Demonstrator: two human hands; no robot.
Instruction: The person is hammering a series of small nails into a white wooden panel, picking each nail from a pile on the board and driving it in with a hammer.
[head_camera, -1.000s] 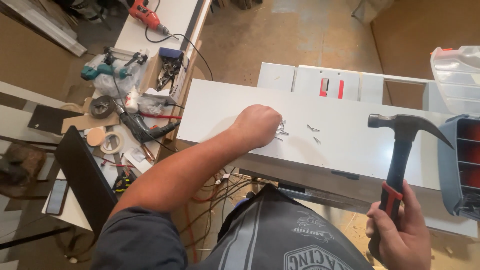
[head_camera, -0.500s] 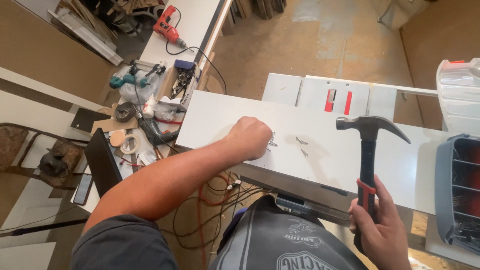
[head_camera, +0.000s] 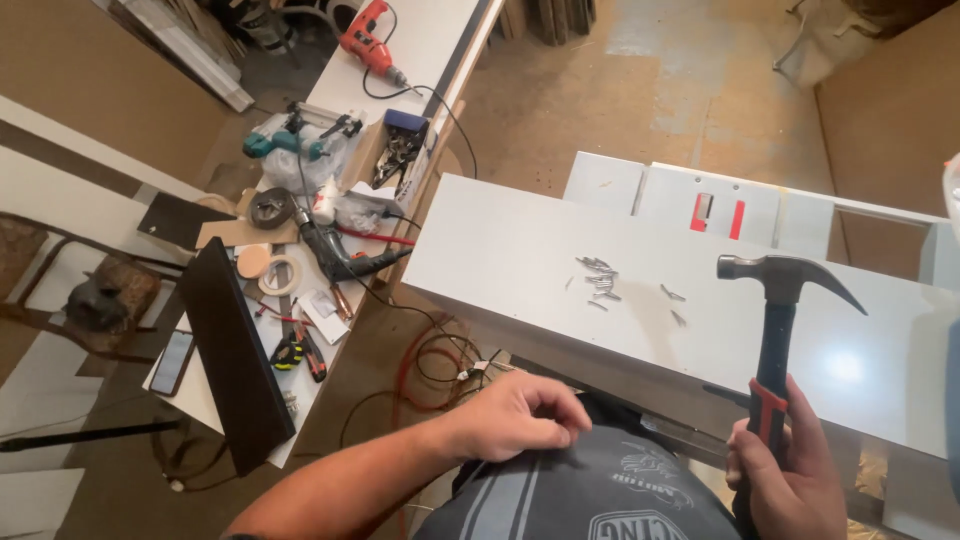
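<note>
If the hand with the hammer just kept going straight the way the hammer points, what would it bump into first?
Probably the white board. The right hand holds the hammer upright at the board's near edge, head above its surface. The small pile of nails lies off to the left. Depth is hard to judge.

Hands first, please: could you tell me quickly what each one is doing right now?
Left hand: fingers curled, contents cannot be told.
Right hand: closed on the hammer.

The left hand (head_camera: 520, 418) has left the white panel (head_camera: 500, 250) and come near the body. The small nails (head_camera: 598, 278) it covered now lie bare.
</note>
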